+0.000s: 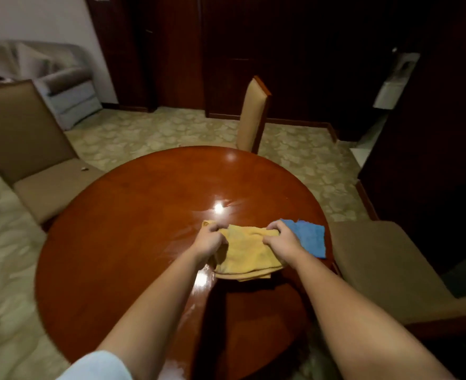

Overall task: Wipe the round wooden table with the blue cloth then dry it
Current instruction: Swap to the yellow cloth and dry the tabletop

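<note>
Your left hand [209, 240] and right hand [280, 240] each clutch the yellow cloth [246, 252], seemingly for drying, blue cloth [309, 237] set aside by the table's [133, 215] right edge.

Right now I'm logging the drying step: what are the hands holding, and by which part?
Both hold the yellow cloth: left hand grips its far-left corner, right hand its far-right edge.
</note>
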{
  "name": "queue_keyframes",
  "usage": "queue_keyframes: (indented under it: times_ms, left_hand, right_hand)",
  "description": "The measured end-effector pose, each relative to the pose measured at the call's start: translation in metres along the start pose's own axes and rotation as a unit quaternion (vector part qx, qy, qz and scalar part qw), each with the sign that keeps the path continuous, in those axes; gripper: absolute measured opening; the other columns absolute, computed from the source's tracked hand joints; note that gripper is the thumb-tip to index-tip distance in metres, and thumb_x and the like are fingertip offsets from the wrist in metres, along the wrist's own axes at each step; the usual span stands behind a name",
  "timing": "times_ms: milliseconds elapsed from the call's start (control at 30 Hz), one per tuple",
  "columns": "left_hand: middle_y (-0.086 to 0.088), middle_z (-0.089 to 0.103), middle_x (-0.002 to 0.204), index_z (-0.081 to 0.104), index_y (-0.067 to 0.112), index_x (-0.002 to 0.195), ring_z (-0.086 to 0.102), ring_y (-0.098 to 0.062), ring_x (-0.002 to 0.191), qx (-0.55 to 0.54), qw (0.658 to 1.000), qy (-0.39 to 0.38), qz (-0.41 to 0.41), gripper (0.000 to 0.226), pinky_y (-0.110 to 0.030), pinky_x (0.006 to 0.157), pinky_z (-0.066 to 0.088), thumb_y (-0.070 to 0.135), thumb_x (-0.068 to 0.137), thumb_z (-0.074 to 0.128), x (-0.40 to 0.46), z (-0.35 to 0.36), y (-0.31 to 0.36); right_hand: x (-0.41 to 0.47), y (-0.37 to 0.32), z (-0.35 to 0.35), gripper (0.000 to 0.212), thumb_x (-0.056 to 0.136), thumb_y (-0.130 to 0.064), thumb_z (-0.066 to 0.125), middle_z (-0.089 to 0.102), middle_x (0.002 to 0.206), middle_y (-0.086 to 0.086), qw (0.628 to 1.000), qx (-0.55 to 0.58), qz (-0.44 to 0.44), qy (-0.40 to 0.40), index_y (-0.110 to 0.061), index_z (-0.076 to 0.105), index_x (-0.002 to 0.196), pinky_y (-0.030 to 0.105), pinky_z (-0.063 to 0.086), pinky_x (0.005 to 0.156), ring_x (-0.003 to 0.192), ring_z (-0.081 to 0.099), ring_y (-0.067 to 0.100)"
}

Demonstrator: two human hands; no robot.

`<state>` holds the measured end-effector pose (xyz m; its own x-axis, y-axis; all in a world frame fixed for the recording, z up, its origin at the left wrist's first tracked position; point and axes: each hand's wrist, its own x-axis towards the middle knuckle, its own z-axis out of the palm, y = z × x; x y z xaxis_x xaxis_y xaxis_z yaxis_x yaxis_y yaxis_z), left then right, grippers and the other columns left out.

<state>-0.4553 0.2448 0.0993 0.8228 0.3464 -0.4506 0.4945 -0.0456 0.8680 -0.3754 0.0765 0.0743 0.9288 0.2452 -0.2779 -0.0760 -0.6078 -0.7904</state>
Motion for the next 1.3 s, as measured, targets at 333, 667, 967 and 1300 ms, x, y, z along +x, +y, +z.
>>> queue_keyframes:
  times_ms: [333, 667, 967, 1300]
  left_hand:
    - [-0.008, 0.038, 0.142, 0.029, 0.019, 0.147, 0.046, -0.031, 0.125, 0.112, 0.988, 0.002, -0.102, 0.099, -0.038, 0.084, 0.054, 0.005, 0.065, 0.083, -0.045, 0.011, -0.028]
    - [-0.008, 0.051, 0.130, 0.041, 0.001, 0.135, 0.053, -0.026, 0.115, 0.152, 0.953, 0.017, -0.261, 0.092, -0.039, 0.097, 0.048, 0.030, 0.061, 0.087, -0.109, -0.015, -0.053]
    - [-0.013, 0.065, 0.113, 0.054, -0.001, 0.121, 0.062, -0.029, 0.104, 0.076, 0.960, -0.026, -0.269, 0.082, -0.044, 0.099, 0.047, 0.038, 0.057, 0.088, -0.144, -0.035, -0.091]
    - [-0.004, 0.057, 0.116, 0.050, 0.013, 0.124, 0.057, -0.020, 0.102, 0.338, 0.918, 0.122, -0.171, 0.060, -0.032, 0.082, 0.054, 0.039, 0.076, 0.074, -0.131, -0.012, -0.147]
  right_hand:
    - [0.006, 0.005, -0.028, 0.086, 0.075, -0.029, 0.082, 0.037, 0.145, 0.009, 0.942, -0.163, -0.037, -0.291, -0.017, 0.034, 0.145, 0.031, 0.040, 0.090, 0.126, 0.040, 0.026]
    - [-0.016, -0.023, 0.003, 0.057, 0.076, -0.050, 0.074, 0.058, 0.112, 0.004, 0.853, -0.304, -0.104, -0.412, -0.011, 0.057, 0.114, 0.033, 0.045, 0.078, 0.101, 0.057, 0.024]
    - [-0.038, -0.036, 0.037, 0.047, 0.084, -0.030, 0.073, 0.055, 0.111, 0.003, 0.845, -0.233, -0.125, -0.464, -0.014, 0.057, 0.124, 0.028, 0.046, 0.068, 0.096, 0.056, 0.020]
    - [-0.045, 0.001, 0.092, 0.035, 0.081, -0.038, 0.073, 0.055, 0.104, -0.001, 0.781, -0.388, -0.333, -0.359, -0.025, 0.050, 0.104, 0.027, 0.037, 0.062, 0.087, 0.051, 0.017]
